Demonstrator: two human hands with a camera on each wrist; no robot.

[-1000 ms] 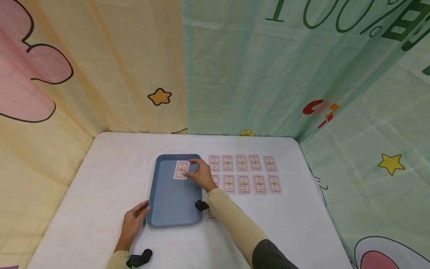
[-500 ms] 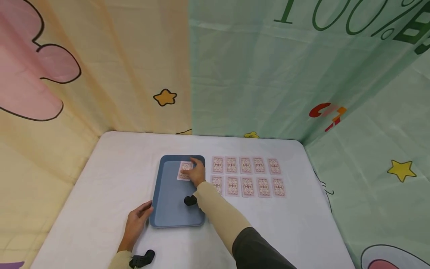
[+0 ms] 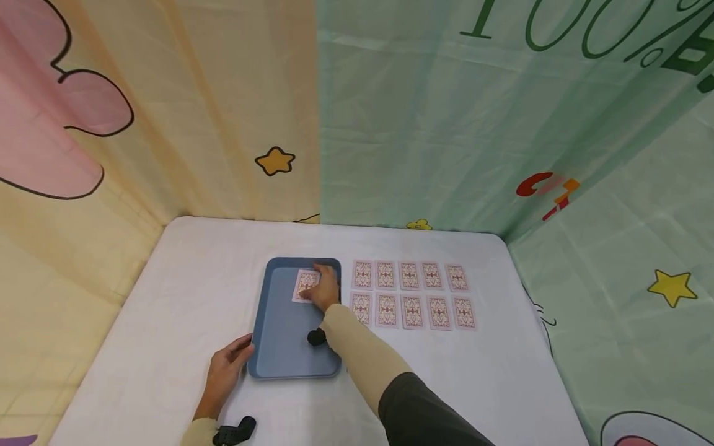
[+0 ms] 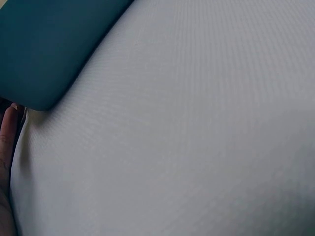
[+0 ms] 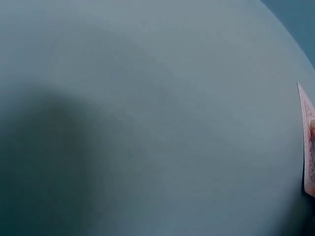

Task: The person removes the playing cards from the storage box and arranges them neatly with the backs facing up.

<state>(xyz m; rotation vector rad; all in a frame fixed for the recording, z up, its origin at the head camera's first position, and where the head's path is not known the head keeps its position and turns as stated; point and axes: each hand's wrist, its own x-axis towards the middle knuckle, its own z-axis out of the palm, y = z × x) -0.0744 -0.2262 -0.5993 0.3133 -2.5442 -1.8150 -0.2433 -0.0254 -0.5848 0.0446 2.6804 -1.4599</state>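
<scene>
In the head view, a patterned playing card, back side up, is in the upper part of the blue tray. My right hand pinches it between the thumb near its lower edge and a finger near its top. The right wrist view shows the same card at the right edge, tilted, with a fingertip on it. My left hand holds the tray's left rim near the front corner. In the left wrist view, a finger reaches the tray's underside; the rest is cut off.
Right of the tray, several face-down cards lie in two rows on the white table. My right forearm crosses the tray's right rim and covers part of the tabletop. Printed curtains stand behind and beside the table.
My right hand has moved a little left, over more of the card, which sits slightly lower in the tray. The left hand has stayed on the rim. The head view has shifted slightly.
</scene>
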